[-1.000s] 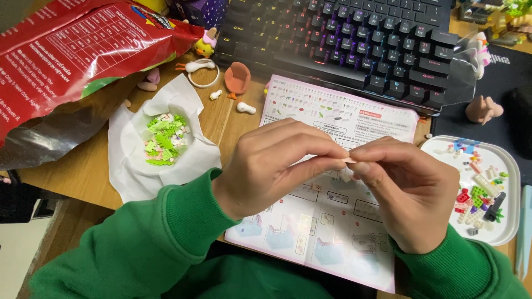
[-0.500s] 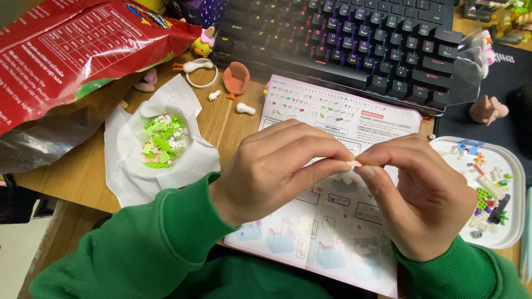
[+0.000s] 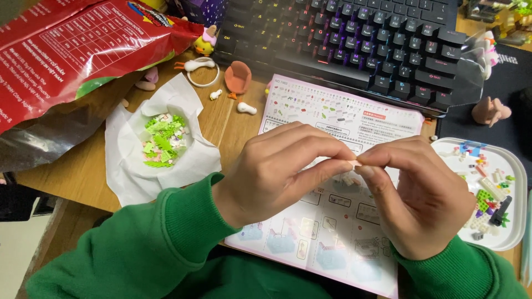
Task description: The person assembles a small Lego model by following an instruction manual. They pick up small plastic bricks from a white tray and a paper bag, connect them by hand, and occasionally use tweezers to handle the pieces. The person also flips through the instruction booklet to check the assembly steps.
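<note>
My left hand (image 3: 280, 169) and my right hand (image 3: 424, 199) meet fingertip to fingertip above a pink-edged instruction sheet (image 3: 338, 111). Both pinch a tiny pale brick piece (image 3: 353, 164), mostly hidden by the fingers. Green sleeves cover both arms. A white paper (image 3: 133, 166) to the left holds a pile of small green and pink bricks (image 3: 160, 141). A white tray (image 3: 515, 166) at the right holds several coloured small bricks.
A black backlit keyboard (image 3: 354, 39) lies along the back. A red snack bag (image 3: 72, 50) fills the upper left. Small toy pieces, a white ring (image 3: 202, 69) and an orange shell-shaped part (image 3: 239, 76) lie on the wooden desk. A pink figurine (image 3: 490, 111) stands at right.
Both hands stay together over the sheet, with the fingers shifting slightly around the tiny piece. Nothing else has moved.
</note>
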